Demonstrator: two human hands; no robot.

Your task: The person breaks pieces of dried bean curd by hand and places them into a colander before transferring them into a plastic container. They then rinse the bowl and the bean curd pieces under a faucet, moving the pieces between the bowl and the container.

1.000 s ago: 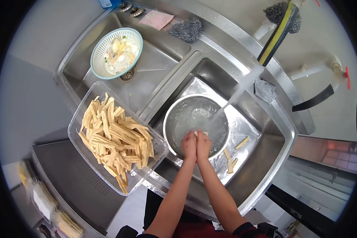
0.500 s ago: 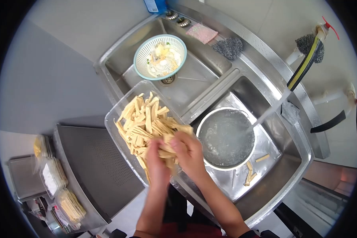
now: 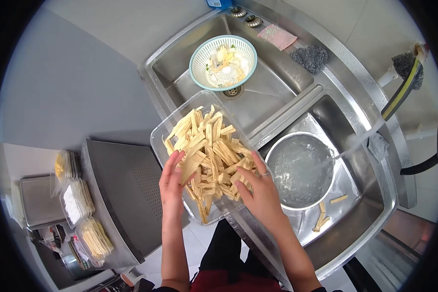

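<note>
A clear plastic tub (image 3: 163, 127) heaped with pale yellow strips that look like bean curd sticks (image 3: 214, 151) rests on the sink's near edge. My left hand (image 3: 173, 185) is at the tub's left side, fingers apart, touching a broad strip. On the right side of the heap, my right hand (image 3: 263, 194) spreads its fingers over the sticks, a ring on one finger. Neither hand is closed round anything. Right of the tub, a round metal pot (image 3: 301, 170) of bubbling water stands in the right basin under a running hose (image 3: 404, 92).
The left basin holds a blue-rimmed colander (image 3: 194, 73) with food scraps. A pink sponge (image 3: 277, 36) and a grey scourer (image 3: 310, 58) lie on the back ledge. A few loose sticks (image 3: 321, 219) lie beside the pot. Filled containers (image 3: 78, 202) stand at far left.
My hands were together over the heap, gripping a bunch of sticks. Now they are apart, with the sticks let go into the tub. The view has shifted, moving the scene rightward.
</note>
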